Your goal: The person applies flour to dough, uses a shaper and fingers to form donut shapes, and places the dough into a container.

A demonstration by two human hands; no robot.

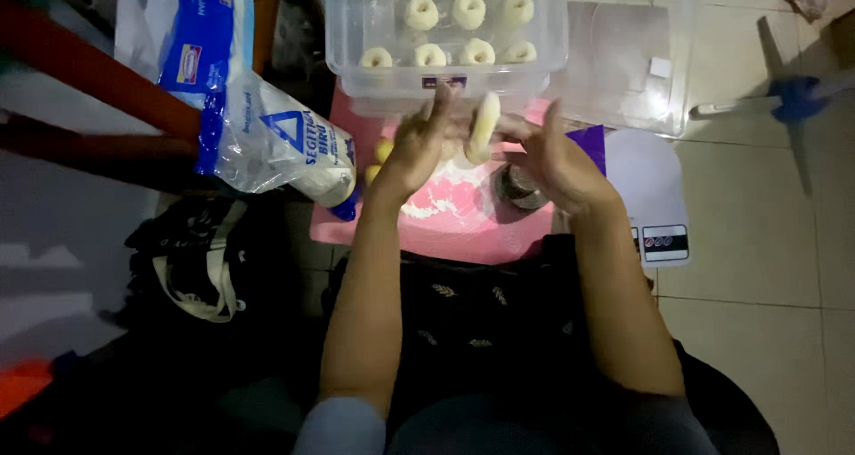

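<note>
Shaping a dough ring, pinched between fingers of left hand and right hand; next, careful placing beyond fingertips into clear tub.

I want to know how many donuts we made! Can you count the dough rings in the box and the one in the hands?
Dough rings in the clear box: 11 showing; the top row is cut off by the frame's edge
Dough ring held between both hands: 1
Total: 12

We see a pale tiled floor on the right, dim light, and a red-brown wooden beam far left.
</note>
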